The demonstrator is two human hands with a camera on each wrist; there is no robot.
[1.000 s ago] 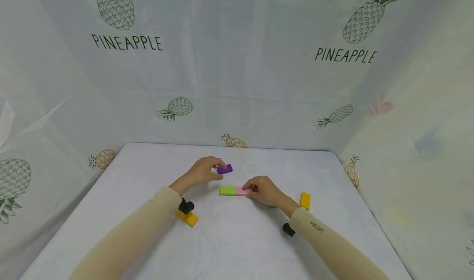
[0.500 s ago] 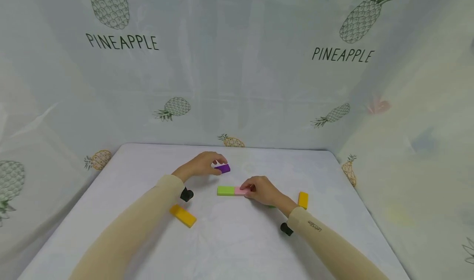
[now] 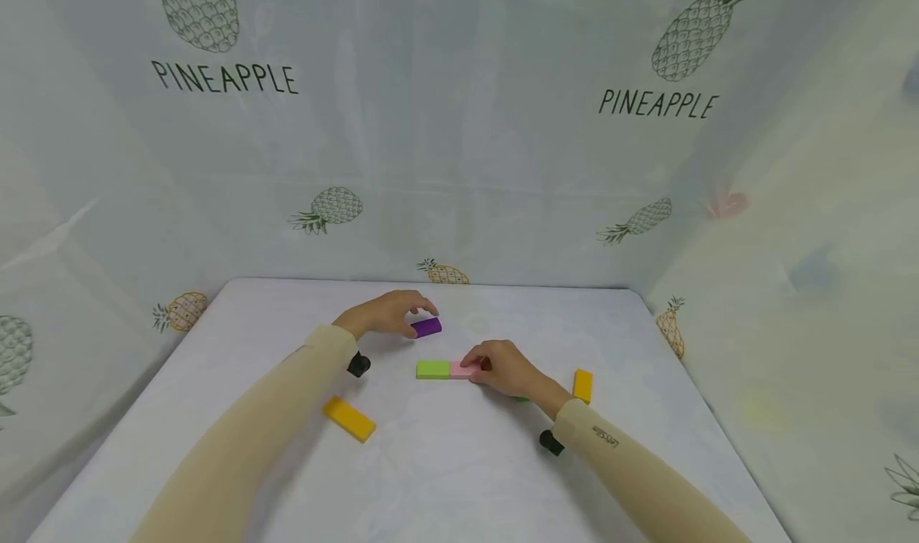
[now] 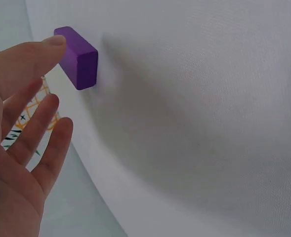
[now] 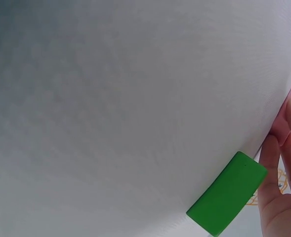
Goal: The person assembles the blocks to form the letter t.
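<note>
In the head view my left hand [image 3: 386, 313] hovers by a purple block [image 3: 427, 327], thumb and fingers spread apart. The left wrist view shows the thumb overlapping one end of the purple block [image 4: 81, 59]; whether they touch I cannot tell. The other visible fingers are loosely extended. My right hand [image 3: 508, 367] pinches a pink block [image 3: 460, 370] that lies end to end with a light green block [image 3: 433, 370]. In the right wrist view the fingertips are on the pink block [image 5: 282, 123], partly hidden by them.
A green block [image 5: 228, 193] lies beside the right hand, mostly hidden under it in the head view. One yellow block [image 3: 349, 419] lies near the left forearm, another yellow block [image 3: 583, 386] beyond the right wrist. A white cloth covers the table [image 3: 445, 479]; a pineapple-print curtain [image 3: 445, 144] surrounds it.
My left hand has drawn back slightly leftward from the purple block, uncovering more of it and the left yellow block. The right hand stays on the pink block. The head view shifts slightly.
</note>
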